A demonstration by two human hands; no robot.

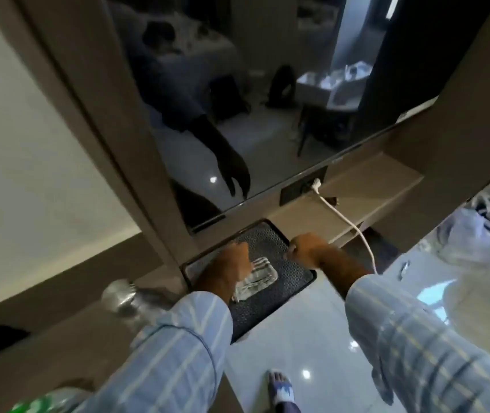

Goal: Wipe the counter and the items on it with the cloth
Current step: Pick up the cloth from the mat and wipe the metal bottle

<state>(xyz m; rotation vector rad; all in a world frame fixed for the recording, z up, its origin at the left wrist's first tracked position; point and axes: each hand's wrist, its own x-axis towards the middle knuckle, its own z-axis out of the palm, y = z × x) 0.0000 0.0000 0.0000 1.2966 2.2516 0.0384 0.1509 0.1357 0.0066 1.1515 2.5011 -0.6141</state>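
A black tray (289, 281) with a patterned surface lies on the grey-brown counter (59, 347), below a dark screen. A grey-and-white striped cloth (260, 278), folded, lies on the tray. My left hand (231, 263) rests on the cloth's left end and grips it against the tray. My right hand (307, 247) is closed on the tray's far right rim. Both sleeves are light blue plaid.
A large dark screen (267, 99) hangs just above the tray. A white cable (345, 219) runs from a wall socket (303, 189) down to the right. A silvery object (121, 296) stands left of the tray, something green (38, 403) at bottom left. Glossy floor and my sandalled foot (281, 389) lie below.
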